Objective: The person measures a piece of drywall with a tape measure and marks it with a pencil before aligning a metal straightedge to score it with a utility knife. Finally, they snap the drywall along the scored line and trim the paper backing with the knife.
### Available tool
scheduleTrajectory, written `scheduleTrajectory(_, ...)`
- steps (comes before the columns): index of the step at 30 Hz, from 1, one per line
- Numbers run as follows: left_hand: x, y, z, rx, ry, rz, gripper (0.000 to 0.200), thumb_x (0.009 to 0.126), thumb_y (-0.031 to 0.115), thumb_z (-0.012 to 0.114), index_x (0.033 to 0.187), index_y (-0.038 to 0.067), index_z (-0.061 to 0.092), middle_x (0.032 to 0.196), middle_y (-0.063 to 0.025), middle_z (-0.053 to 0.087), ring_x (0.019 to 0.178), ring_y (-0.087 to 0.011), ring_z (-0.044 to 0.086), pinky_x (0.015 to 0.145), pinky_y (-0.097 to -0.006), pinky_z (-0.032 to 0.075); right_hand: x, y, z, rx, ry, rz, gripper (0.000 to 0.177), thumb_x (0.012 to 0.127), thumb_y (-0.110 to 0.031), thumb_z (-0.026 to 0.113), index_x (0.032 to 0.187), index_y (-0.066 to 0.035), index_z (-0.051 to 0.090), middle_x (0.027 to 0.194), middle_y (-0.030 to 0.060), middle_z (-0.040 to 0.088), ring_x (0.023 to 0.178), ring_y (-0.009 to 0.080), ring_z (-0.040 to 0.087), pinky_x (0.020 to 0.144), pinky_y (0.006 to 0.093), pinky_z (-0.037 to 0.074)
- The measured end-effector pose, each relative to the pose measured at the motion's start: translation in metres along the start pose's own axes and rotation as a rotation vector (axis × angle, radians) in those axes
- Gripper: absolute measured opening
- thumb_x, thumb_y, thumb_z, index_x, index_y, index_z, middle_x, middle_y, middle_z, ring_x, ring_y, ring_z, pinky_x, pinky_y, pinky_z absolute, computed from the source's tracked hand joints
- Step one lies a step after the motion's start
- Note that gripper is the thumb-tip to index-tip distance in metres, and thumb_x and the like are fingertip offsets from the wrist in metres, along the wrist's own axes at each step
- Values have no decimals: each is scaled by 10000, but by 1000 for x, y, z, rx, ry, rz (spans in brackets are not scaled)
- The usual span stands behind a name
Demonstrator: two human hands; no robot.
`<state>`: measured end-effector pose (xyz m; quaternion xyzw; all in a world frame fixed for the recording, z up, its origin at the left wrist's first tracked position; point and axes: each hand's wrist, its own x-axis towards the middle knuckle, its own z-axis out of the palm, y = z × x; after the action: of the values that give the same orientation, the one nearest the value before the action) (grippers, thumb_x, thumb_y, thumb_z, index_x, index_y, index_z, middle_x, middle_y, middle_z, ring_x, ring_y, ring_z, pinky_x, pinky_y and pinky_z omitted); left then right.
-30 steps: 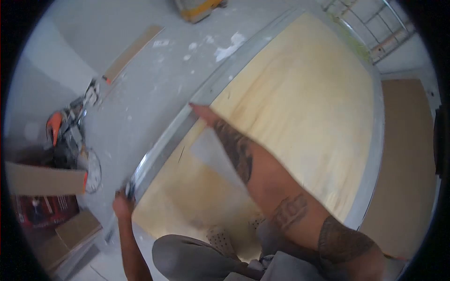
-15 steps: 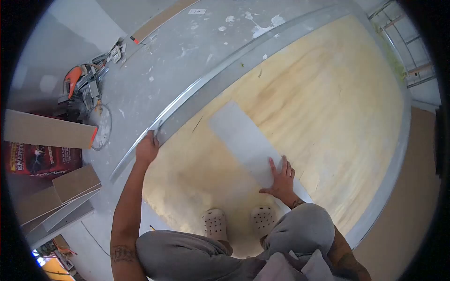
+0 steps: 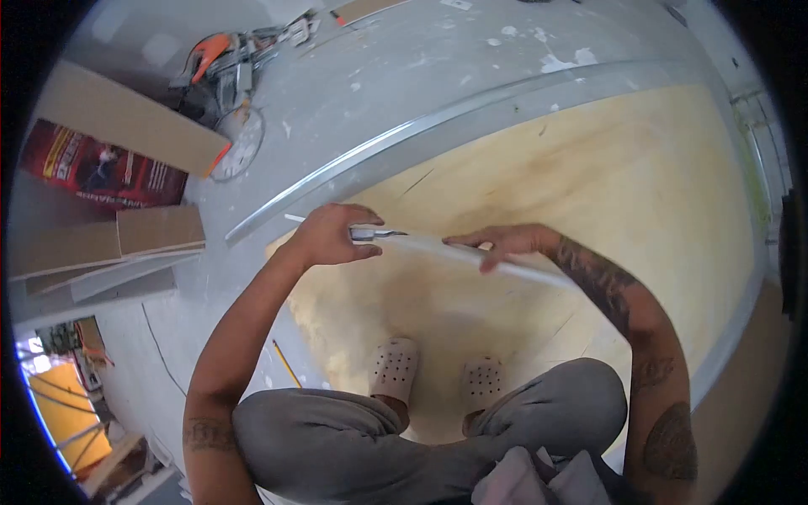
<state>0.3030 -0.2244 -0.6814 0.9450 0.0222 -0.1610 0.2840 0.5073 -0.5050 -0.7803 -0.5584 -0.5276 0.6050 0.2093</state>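
My left hand (image 3: 324, 236) is closed around a silver utility knife (image 3: 365, 234), its blade pointing right toward my other hand. A narrow white board strip (image 3: 534, 273) is raised nearly edge-on above the plywood sheet (image 3: 589, 168), its far end showing just left of my left hand. My right hand (image 3: 512, 242) grips the strip near its middle, thumb on the near side and index finger stretched along it. Motion blurs the strip between the hands. Whether my left fingers also touch it is hidden.
A long metal channel (image 3: 379, 140) lies along the plywood's far edge. At left are board offcuts (image 3: 160, 227), a red bag (image 3: 101, 168) and a heap of tools with an orange part (image 3: 210, 55). A yellow pencil (image 3: 287, 364) lies near my left knee. Light-coloured clogs (image 3: 395, 369) stand on the plywood.
The strip, flat on the plywood before, is now lifted and tipped on edge. My left hand has left the metal channel and shows the knife. My right hand has moved up. The view shifted left.
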Motion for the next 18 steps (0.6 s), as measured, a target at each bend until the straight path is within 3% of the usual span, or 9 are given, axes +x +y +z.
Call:
scheduleTrajectory(3, -44, -32, 12, -62, 40, -168, 381, 738, 238, 765, 1100, 135, 708, 1094, -128, 697, 994, -320, 662, 860, -388, 530, 35, -9, -15, 287, -209, 142, 913, 768, -353, 690, 1549, -193, 244, 1505, 167, 370, 1347, 317, 376, 1112, 439, 297)
scheduleTrajectory(5, -69, -54, 25, 27, 55, -282, 350, 749, 247, 758, 1083, 151, 713, 1025, -129, 707, 937, -328, 670, 827, -408, 534, 55, -11, -8, 387, -327, 85, 902, 771, -348, 668, 1518, -34, 272, 1509, 158, 371, 1356, 287, 376, 1133, 365, 273)
scheduleTrajectory(7, -83, -67, 28, 160, 58, -394, 239, 777, 242, 736, 1007, 177, 727, 877, -131, 712, 812, -344, 671, 740, -453, 529, 66, -23, -6, 487, -381, 210, 883, 772, -355, 669, 1501, -20, 302, 1478, 159, 407, 1327, 275, 406, 1117, 357, 291)
scheduleTrajectory(9, -103, -68, 24, 187, 62, -456, 218, 778, 246, 732, 981, 167, 728, 862, -130, 710, 808, -345, 671, 731, -457, 525, 75, -40, -13, 587, -421, 342, 865, 772, -361, 671, 1485, -6, 333, 1447, 161, 444, 1298, 264, 437, 1101, 348, 309)
scheduleTrajectory(11, -119, -78, 27, 222, 52, -489, 199, 780, 250, 728, 955, 158, 729, 846, -129, 709, 805, -347, 671, 723, -461, 520, 79, -53, -23, 99, -328, 517, 740, 770, -382, 684, 1375, 3, 500, 1294, 144, 580, 1159, 250, 543, 1002, 356, 409)
scheduleTrajectory(12, -134, -90, 31, 182, 68, -542, 212, 776, 262, 731, 957, 150, 730, 843, -136, 708, 807, -351, 671, 726, -459, 521, 82, -51, -24, 99, -338, 523, 740, 770, -382, 684, 1375, 3, 500, 1294, 144, 580, 1159, 250, 543, 1002, 356, 409)
scheduleTrajectory(14, -159, -120, 40, 129, 93, -595, 227, 773, 274, 733, 958, 143, 731, 840, -142, 707, 809, -354, 670, 729, -457, 522, 83, -50, -32, -201, -225, 475, 548, 787, -364, 699, 1211, -21, 642, 1056, 145, 687, 941, 239, 636, 848, 371, 484)
scheduleTrajectory(17, -170, -158, 50, 31, 11, -660, 349, 705, 315, 786, 981, 108, 731, 873, -178, 703, 836, -361, 672, 775, -442, 525, 100, -32, -34, -430, -13, 240, 379, 809, -319, 702, 1057, -32, 695, 828, 143, 682, 748, 226, 640, 712, 374, 493)
scheduleTrajectory(18, -166, -165, 54, 20, 18, -652, 349, 705, 315, 786, 981, 108, 731, 873, -178, 703, 836, -361, 672, 775, -442, 525, 102, -39, -39, -439, -14, 253, 379, 809, -319, 702, 1057, -32, 695, 828, 143, 682, 748, 226, 640, 712, 374, 493)
